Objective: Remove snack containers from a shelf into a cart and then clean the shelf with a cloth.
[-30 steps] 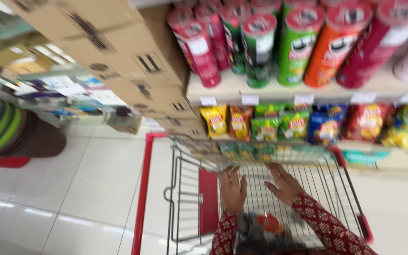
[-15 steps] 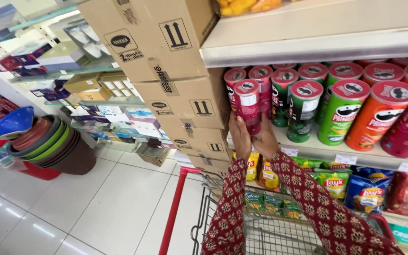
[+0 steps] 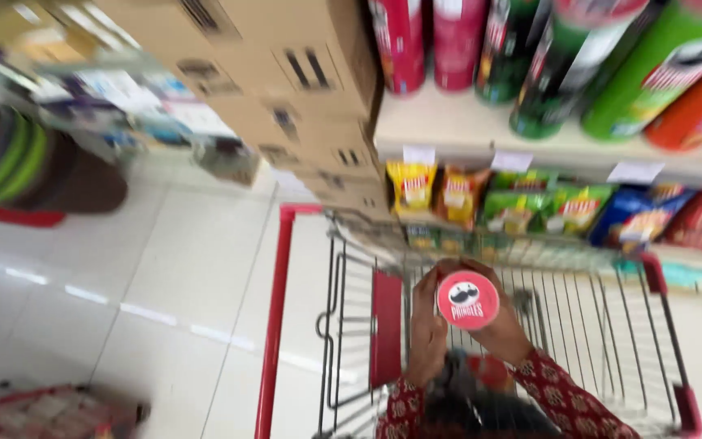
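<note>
Hands [image 3: 428, 333] and [image 3: 501, 329] have come down from the shelf [image 3: 465, 134], fingers clasped around a red crisp canister [image 3: 467, 299], now held at lower centre over the wire trolley [image 3: 595, 325]; the pick looks done.

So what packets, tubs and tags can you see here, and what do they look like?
Crisp can: held by both hands over the cart, round pink-red lid.
Tall cans: upper shelf, red, pink, green, orange.
Snack bags: lower shelf, yellow, green, blue, red.
Price tags: shelf edge, small white.
Cardboard boxes: stacked left, brown.
</note>
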